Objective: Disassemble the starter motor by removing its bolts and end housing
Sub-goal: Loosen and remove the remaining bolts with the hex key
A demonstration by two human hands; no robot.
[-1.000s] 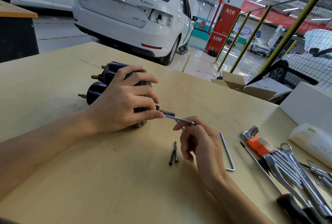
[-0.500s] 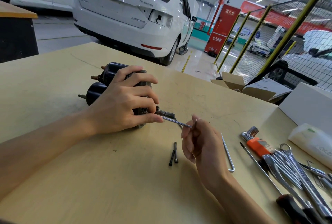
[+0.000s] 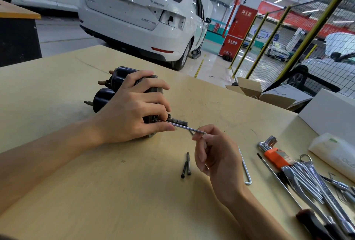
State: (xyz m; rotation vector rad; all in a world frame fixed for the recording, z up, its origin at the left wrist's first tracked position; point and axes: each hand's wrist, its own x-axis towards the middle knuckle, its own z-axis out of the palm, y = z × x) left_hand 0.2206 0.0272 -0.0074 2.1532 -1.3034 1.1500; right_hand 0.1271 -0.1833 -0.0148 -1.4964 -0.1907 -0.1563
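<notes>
Tools lie nearest, at the right edge of the table (image 3: 76, 191): wrenches (image 3: 315, 178) and a hex key set (image 3: 272, 149). Two loose bolts (image 3: 186, 164) lie just beside the right hand (image 3: 215, 155), which pinches the bent end of a hex key (image 3: 184, 127). The key's other end goes into the starter motor (image 3: 115, 87) on the table. The left hand (image 3: 132, 112) grips this motor from above. A white car (image 3: 142, 18) stands behind.
</notes>
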